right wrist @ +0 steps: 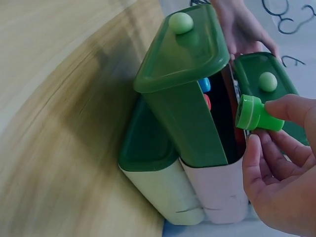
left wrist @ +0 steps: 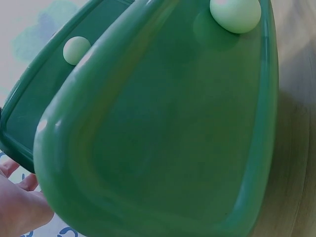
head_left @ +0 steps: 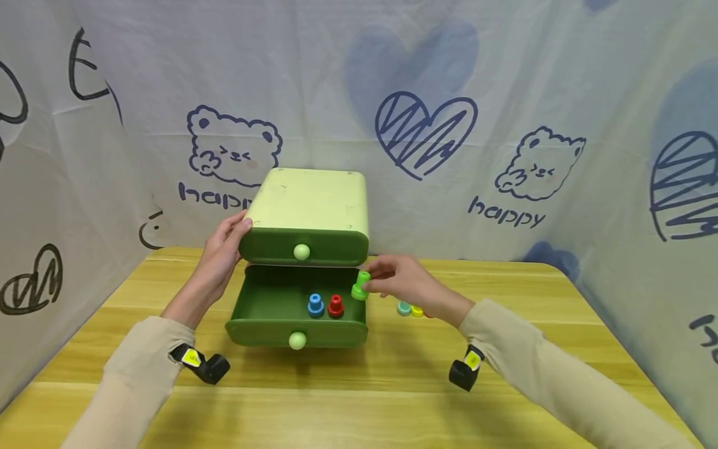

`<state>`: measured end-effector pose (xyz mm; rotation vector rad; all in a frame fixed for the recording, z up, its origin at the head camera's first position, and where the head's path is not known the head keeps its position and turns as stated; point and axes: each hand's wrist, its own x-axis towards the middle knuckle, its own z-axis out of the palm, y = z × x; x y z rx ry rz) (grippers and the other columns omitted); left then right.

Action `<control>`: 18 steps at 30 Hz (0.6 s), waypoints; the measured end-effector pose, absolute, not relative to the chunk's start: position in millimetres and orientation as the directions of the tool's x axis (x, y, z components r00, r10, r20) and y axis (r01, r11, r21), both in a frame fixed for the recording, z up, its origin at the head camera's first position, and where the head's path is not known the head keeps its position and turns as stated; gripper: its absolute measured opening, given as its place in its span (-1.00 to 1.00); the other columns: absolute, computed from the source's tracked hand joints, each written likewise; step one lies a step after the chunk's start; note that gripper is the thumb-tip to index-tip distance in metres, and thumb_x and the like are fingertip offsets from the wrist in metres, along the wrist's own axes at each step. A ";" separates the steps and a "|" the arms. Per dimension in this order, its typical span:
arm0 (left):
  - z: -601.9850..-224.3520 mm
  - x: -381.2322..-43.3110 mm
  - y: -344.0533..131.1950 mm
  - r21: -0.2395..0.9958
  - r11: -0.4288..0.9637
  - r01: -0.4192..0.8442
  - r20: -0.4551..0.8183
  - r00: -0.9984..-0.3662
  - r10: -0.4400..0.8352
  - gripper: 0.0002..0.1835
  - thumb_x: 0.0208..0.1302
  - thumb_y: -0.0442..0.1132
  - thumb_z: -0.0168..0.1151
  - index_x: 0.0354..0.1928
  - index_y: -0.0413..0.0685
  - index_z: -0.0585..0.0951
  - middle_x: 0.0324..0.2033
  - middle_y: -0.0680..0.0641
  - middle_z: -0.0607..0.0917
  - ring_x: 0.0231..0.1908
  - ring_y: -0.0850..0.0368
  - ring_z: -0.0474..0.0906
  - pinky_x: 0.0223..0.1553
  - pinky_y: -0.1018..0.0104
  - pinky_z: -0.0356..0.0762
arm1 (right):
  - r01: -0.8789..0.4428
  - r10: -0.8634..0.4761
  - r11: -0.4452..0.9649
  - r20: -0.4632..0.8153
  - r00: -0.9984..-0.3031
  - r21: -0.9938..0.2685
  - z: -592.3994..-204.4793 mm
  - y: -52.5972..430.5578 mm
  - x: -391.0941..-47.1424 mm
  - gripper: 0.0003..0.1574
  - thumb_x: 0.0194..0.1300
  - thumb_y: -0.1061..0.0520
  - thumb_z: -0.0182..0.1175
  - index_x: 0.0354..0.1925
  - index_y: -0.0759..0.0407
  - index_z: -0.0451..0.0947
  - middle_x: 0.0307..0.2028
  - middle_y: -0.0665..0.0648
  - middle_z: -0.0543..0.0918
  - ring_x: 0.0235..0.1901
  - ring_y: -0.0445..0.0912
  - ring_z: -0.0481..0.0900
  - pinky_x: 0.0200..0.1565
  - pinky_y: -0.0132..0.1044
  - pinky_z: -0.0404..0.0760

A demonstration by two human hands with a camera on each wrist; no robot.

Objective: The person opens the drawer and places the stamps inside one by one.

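My right hand [head_left: 406, 284] pinches a bright green toy stamp [right wrist: 254, 114] between thumb and fingers, tilted at the right wall of the open drawer [head_left: 263, 302]. Inside that dark green drawer, near its front, a blue stamp [head_left: 316, 305] and a red stamp [head_left: 336, 306] stand upright side by side. My left hand [head_left: 219, 255] rests against the left side of the drawer cabinet [head_left: 314, 199], thumb at the upper front corner. The top drawer [head_left: 331, 246], with its round pale knob [head_left: 301, 252], is closed.
A teal stamp [head_left: 404, 308] and a yellow stamp [head_left: 417, 310] lie on the wooden table [head_left: 392, 399] below my right forearm, with a bit of red beside them. Beneath the open drawer is another closed drawer [right wrist: 148, 138]. A printed cloth [head_left: 336, 81] hangs behind the table.
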<state>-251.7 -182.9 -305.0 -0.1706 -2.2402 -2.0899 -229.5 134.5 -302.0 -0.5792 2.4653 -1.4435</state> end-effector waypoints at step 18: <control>-305.7 -251.5 -182.8 0.988 0.058 0.140 0.139 -0.990 0.034 -0.23 0.47 0.12 -0.07 0.52 -0.12 -0.03 0.46 -0.19 0.04 0.39 -0.10 0.06 0.39 0.04 0.03 | -0.461 -0.623 0.536 0.037 -0.781 -0.707 -297.5 107.9 -233.7 -0.65 0.22 0.22 0.29 -0.01 0.31 0.61 -0.24 0.08 0.71 -0.22 -0.14 0.63 -0.18 -0.35 0.60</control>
